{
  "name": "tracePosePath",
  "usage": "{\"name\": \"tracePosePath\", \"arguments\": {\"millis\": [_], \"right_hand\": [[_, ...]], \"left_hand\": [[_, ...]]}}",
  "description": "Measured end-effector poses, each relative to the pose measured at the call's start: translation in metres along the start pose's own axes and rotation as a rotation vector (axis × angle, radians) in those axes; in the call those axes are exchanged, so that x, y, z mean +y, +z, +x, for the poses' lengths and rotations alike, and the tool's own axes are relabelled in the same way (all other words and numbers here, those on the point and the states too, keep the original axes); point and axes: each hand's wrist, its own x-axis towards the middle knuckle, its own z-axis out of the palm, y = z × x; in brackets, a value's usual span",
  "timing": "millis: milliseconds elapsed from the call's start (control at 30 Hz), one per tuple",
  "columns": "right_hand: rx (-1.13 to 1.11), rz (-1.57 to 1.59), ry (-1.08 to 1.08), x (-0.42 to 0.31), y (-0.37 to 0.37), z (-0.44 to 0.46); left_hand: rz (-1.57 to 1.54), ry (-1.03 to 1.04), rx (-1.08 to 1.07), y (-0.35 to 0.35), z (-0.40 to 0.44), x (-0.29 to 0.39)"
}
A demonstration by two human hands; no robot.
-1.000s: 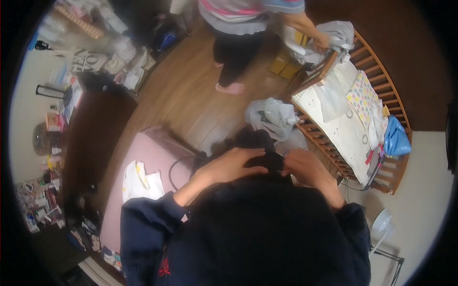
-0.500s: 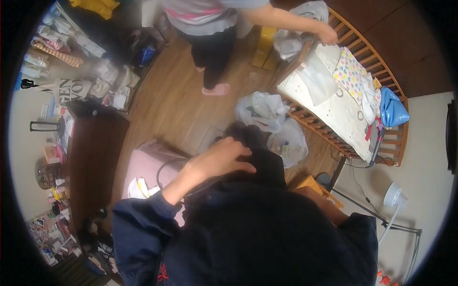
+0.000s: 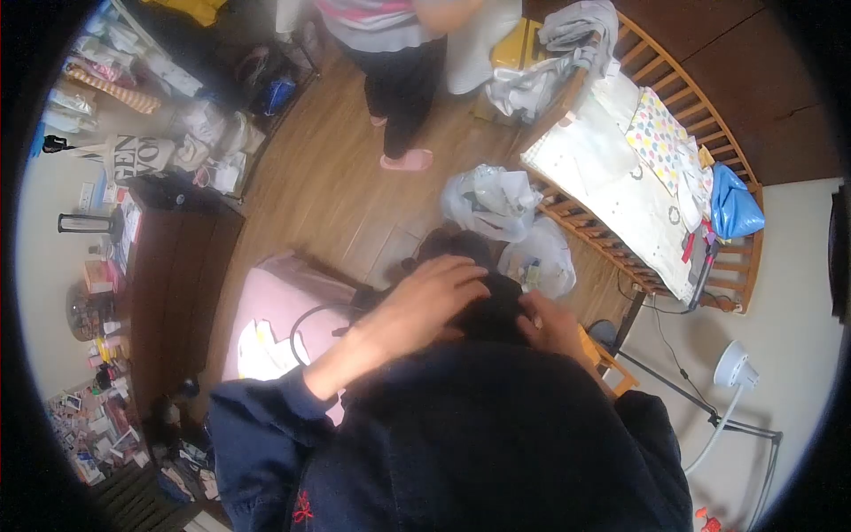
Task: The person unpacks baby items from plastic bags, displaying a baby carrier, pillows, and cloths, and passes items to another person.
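My left hand [image 3: 433, 297] lies over the dark clothing at my lap, its fingers stretched out and apart, with nothing visible in it. To its right my right hand [image 3: 551, 326] rests at the other side of the lap, fingers loosely bent and apart, also with nothing visible in it. A black cable [image 3: 301, 324] loops beside my left wrist. Below both hands spreads my dark jacket [image 3: 479, 426]. Just beyond them stand two plastic bags, one whitish [image 3: 492, 202] and one clear [image 3: 541, 259], on the floor.
A person [image 3: 390, 53] in pink slippers stands ahead, a pale cloth [image 3: 483, 44] beside them. A wooden crib [image 3: 714, 133] with bedding is at the right, near a white lamp [image 3: 734, 365]. At the left are a pink-covered seat [image 3: 266, 306] and dark drawers [image 3: 177, 284].
My right hand has come up into view beside the left, which has shifted slightly right. The other person's arm has drawn back from the crib, and a white cloth has left the bedding.
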Motion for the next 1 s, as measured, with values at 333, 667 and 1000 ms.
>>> {"name": "tracePosePath", "arguments": {"millis": [333,667,1000], "right_hand": [[0.079,0.111,-0.267,-0.076,-0.019,0.045],[-0.103,0.056,-0.741,-0.129,0.032,0.111],[-0.156,0.059,-0.598,-0.143,0.044,0.107]], "left_hand": [[-0.262,0.092,0.068,-0.005,-0.080,0.035],[0.078,-0.401,0.648,-0.021,-0.144,0.042],[0.094,-0.524,0.691,0.027,-0.168,0.051]]}}
